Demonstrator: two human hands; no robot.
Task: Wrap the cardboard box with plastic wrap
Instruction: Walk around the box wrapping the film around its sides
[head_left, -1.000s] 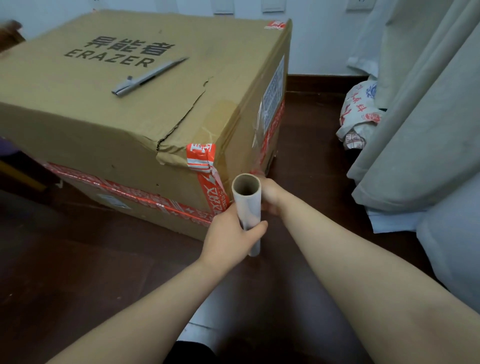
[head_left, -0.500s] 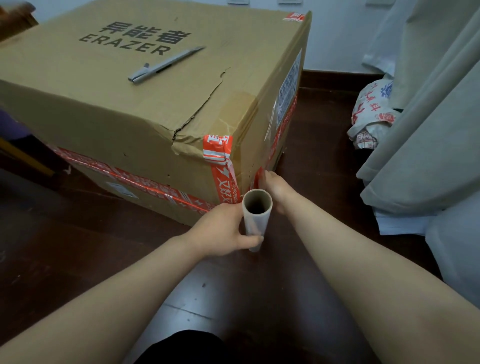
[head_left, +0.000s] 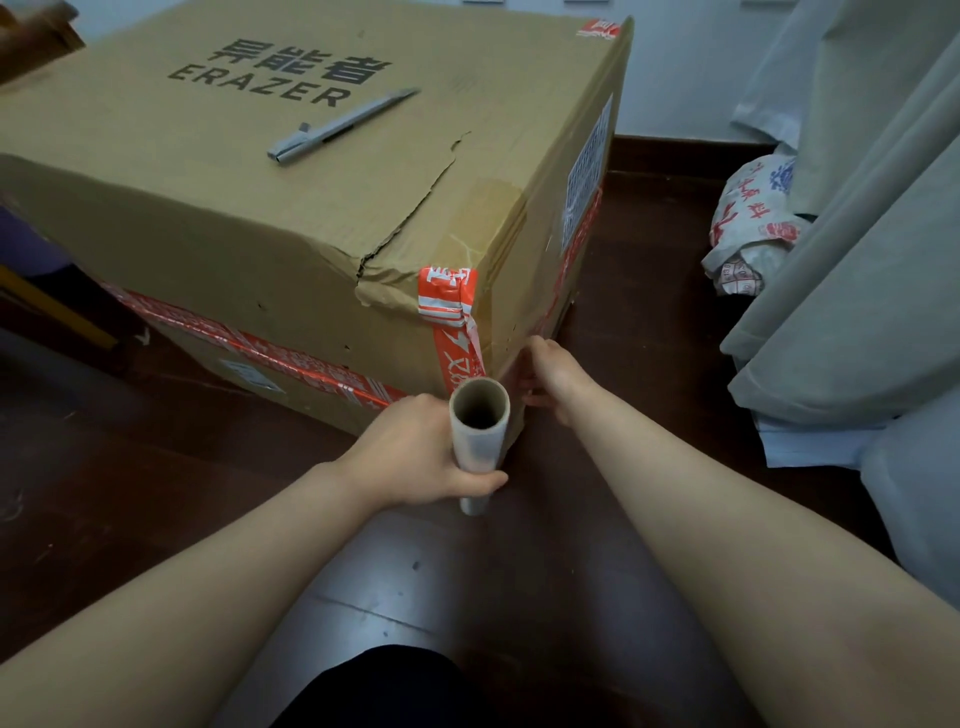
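Note:
A big brown cardboard box (head_left: 291, 218) with orange tape bands stands on the dark floor. My left hand (head_left: 415, 457) grips a plastic wrap roll (head_left: 478, 441) upright, its cardboard core end facing me, right at the box's near bottom corner. My right hand (head_left: 553, 376) is low on the box's right face, just past that corner. Its fingers curl there, apparently pinching the clear film's loose end against the cardboard. The film itself is barely visible.
A silver pen-shaped cutter (head_left: 340, 124) lies on the box top near the printed lettering. Grey curtains (head_left: 852, 249) hang at the right with a printed plastic bag (head_left: 748, 228) beside them. A white wall and dark baseboard (head_left: 685, 150) stand behind the box.
My left hand has carried the roll leftward toward the box's near corner, and the gap between the roll and my right hand has widened. My view has dropped closer to the box.

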